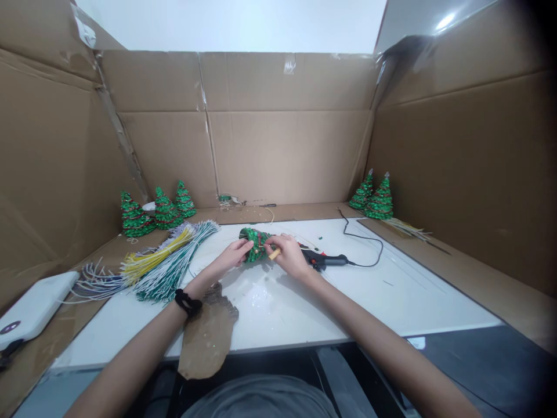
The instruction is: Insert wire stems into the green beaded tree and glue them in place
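Note:
A small green Christmas tree point(252, 237) lies on its side just above or on the white board, with red trim on it. My left hand point(235, 255) is closed on its wide end, thumb and fingers pressed to the green. On the other side, my right hand point(289, 255) is closed, its fingertips touching the tree. A short tan stick point(274, 253) pokes out from its fingers. Right behind that hand lies a black glue gun point(326, 260), partly hidden by it.
Bundles of white-green wires point(174, 270) and yellow wires point(156, 258) lie at left. Finished trees point(164, 209) stand back left, two more trees point(379, 200) back right. A cardboard piece point(209, 337) overhangs the front edge. A white device point(37, 307) sits far left; a black cord point(369, 237) curves rightward.

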`<move>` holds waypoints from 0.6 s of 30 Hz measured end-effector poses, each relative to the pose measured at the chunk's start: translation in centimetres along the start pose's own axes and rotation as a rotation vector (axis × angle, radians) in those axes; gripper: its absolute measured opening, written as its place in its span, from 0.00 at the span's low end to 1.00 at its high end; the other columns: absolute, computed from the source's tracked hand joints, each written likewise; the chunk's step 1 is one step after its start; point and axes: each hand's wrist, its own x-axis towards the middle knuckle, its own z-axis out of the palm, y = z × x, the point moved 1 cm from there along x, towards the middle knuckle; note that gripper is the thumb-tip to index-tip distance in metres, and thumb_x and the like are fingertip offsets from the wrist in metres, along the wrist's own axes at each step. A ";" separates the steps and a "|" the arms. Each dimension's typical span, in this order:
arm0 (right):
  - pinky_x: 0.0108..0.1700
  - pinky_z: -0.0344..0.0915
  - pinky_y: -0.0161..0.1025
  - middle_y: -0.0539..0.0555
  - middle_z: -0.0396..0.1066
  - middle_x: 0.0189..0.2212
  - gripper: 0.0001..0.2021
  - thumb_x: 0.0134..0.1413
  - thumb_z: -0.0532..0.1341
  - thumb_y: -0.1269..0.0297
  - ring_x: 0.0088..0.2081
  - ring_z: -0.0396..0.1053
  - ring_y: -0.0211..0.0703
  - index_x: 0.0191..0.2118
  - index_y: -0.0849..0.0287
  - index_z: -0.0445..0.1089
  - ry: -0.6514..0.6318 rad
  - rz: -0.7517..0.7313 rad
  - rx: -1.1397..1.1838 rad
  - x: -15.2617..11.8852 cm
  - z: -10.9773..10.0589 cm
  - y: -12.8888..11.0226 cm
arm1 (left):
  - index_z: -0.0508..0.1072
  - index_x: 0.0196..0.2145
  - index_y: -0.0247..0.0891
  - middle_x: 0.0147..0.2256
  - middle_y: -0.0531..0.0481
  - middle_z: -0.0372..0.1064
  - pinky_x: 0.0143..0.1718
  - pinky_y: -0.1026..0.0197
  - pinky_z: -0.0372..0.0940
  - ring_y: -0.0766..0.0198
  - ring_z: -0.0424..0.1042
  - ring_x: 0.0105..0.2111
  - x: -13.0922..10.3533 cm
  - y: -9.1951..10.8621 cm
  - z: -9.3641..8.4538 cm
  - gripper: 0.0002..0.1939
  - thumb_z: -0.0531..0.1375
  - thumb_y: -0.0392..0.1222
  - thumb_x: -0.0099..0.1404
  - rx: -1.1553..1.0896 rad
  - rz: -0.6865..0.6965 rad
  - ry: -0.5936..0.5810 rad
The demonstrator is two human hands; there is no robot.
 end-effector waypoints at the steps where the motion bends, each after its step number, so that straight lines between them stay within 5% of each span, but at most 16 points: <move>1: 0.39 0.55 0.38 0.51 0.72 0.26 0.06 0.53 0.57 0.71 0.30 0.63 0.42 0.30 0.58 0.71 0.008 0.005 0.012 0.0 0.0 0.0 | 0.62 0.31 0.37 0.21 0.57 0.52 0.22 0.65 0.48 0.70 0.52 0.21 -0.1 0.1 0.1 0.22 0.52 0.61 0.58 -0.031 -0.013 -0.027; 18: 0.37 0.52 0.37 0.51 0.71 0.24 0.07 0.54 0.56 0.70 0.29 0.61 0.41 0.29 0.58 0.70 0.038 -0.021 0.014 -0.1 0.2 -0.5 | 0.61 0.29 0.37 0.21 0.58 0.50 0.18 0.67 0.45 0.72 0.50 0.19 -0.7 0.8 0.3 0.17 0.54 0.56 0.60 -0.101 -0.009 -0.077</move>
